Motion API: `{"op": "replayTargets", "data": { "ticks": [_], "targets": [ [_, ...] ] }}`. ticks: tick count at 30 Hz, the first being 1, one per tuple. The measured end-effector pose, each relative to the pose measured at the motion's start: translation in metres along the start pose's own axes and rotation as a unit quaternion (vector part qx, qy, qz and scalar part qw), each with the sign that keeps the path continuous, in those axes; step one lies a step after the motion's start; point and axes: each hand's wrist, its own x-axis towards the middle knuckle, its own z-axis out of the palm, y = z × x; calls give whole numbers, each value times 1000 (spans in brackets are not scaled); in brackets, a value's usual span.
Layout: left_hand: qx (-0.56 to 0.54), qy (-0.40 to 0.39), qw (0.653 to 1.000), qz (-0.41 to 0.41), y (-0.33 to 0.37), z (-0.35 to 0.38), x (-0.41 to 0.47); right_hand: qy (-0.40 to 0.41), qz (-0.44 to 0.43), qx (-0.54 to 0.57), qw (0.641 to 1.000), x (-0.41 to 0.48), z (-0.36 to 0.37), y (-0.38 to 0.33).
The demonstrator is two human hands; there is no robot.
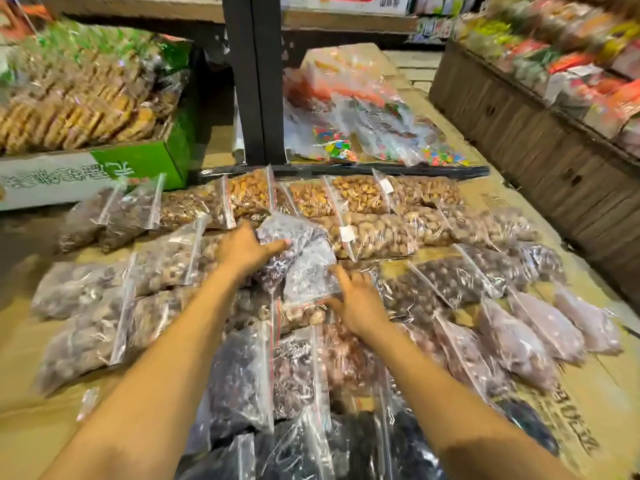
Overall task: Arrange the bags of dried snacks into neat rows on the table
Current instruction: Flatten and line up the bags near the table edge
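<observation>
Reaching both bare arms out over a cardboard-covered desk (31,420) thick with clear zip bags. Holding a crumpled bag (304,268) of dark dried snack at mid-desk, raised a little above its neighbours: with the left hand (247,249) curled over its upper left side, and with the right hand (358,306) pinching its lower right edge between thumb and forefinger, other fingers spread. Some motion blur there, so no finer finger detail to read. Beyond the held bag, a back row of golden-brown nut bags (311,199) side by side, seals tilted. At far left, dark brown bags (114,216) overlapping one another. To the right, blackish round-snack bags (460,275), then pale pink bags (540,334) in a slanting row near the desk edge. Nearest the body, a loose heap of near-black bags (239,375). Behind the desk, a black post (254,81), with a green carton (138,164) of biscuits to its left and colourful sweets bags (346,143) to its right
</observation>
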Motion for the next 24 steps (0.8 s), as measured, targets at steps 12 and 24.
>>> {"op": "replayTargets", "data": {
  "ticks": [12, 24],
  "targets": [
    [-135, 98, 986, 20, 9, -6, -64, 192, -181, 119, 957, -7, -55, 12],
    [-159, 245, 948, 127, 8, -31, -208, 279, -175, 253, 910, -91, -130, 23]
  ]
}}
